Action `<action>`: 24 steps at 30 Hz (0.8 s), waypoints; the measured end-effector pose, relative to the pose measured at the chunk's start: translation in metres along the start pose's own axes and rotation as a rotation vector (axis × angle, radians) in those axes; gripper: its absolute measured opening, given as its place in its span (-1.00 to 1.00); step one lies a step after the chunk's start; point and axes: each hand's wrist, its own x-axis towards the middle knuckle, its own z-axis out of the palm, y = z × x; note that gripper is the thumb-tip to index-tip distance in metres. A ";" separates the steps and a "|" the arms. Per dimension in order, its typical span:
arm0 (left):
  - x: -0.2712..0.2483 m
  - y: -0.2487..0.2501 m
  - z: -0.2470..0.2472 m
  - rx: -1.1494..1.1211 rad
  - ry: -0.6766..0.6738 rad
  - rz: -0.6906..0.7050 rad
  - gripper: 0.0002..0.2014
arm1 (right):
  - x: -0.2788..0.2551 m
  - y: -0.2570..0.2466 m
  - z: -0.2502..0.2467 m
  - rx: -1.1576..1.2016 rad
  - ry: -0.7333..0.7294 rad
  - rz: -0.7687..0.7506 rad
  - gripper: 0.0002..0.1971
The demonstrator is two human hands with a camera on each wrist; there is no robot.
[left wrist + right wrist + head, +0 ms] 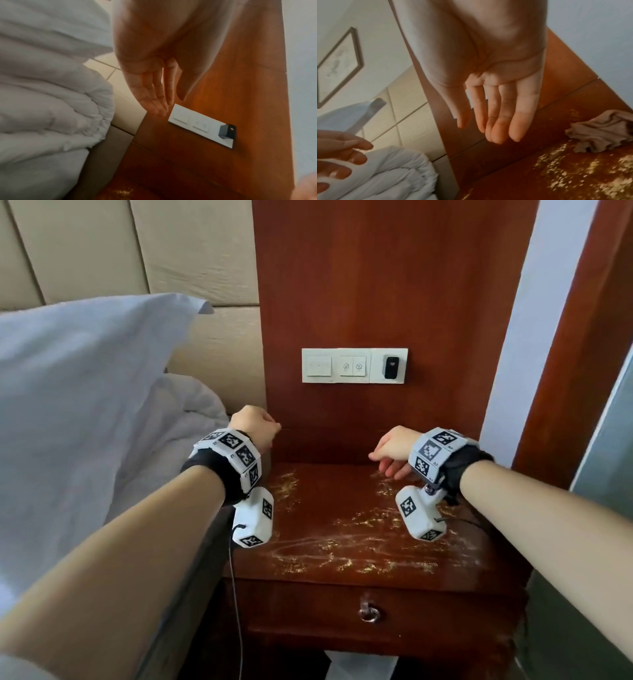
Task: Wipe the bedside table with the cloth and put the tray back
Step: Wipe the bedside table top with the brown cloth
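Both hands up over the bedside table (359, 522), neither one holding anything.

Left hand (255, 424): over the table's left rear corner, next to the bed edge. From my head view it looks loosely bent at the knuckles; my left wrist view shows the fingers (154, 94) extended and close together, palm bare. I read it as relaxed and wide, gripping nothing.

Right hand (394, 448): over the right rear part of the tabletop, fingers drooping toward the wood. Right wrist view shows the palm flat and all four fingers (498, 117) straight, side by side, thumb alongside. Wide, nothing in it. I cannot tell whether the fingertips touch the surface.

Cloth (600, 134): a crumpled beige heap lying on the tabletop, seen only in my right wrist view, off to the little-finger side of the right hand and apart from it. In the head view it is hidden behind the right wrist.

Tray: I see it in none of my three views.

Tabletop under and ahead of both wrists is streaked with pale crumbly residue (342, 542), heaviest between the two hands and toward me.

Beyond the fingertips: switch panel (354, 365) on the wooden backboard, a small black device (391, 367) at its right end. Outboard of the left hand, white bedding (85, 405) and a padded headboard (102, 244). Below my wrists, a drawer with a ring pull (369, 613).
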 end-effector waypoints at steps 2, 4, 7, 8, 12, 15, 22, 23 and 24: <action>0.019 0.001 0.025 -0.014 -0.043 -0.007 -0.85 | 0.015 0.014 -0.012 0.022 0.065 0.053 -0.67; 0.036 0.003 0.048 0.003 -0.075 -0.009 -0.89 | 0.033 0.030 -0.022 0.037 0.106 0.114 -0.68; 0.055 0.006 0.079 0.002 -0.140 -0.024 -0.89 | 0.057 0.057 -0.032 0.016 0.160 0.209 -0.69; 0.062 0.006 0.089 -0.001 -0.154 -0.018 -0.89 | 0.065 0.065 -0.034 0.011 0.176 0.241 -0.69; 0.083 0.007 0.128 0.007 -0.209 -0.008 -0.80 | 0.094 0.094 -0.042 -0.035 0.259 0.309 -0.72; 0.093 0.009 0.153 0.028 -0.291 -0.001 -0.82 | 0.114 0.117 -0.046 -0.094 0.301 0.326 -0.66; 0.108 0.013 0.204 0.063 -0.417 0.007 -0.87 | 0.137 0.146 -0.046 -0.200 0.275 0.351 -0.61; 0.109 0.013 0.211 0.078 -0.439 0.005 -0.86 | 0.141 0.148 -0.044 -0.199 0.255 0.345 -0.60; 0.110 0.014 0.217 0.096 -0.464 0.005 -0.87 | 0.146 0.151 -0.042 -0.198 0.241 0.330 -0.60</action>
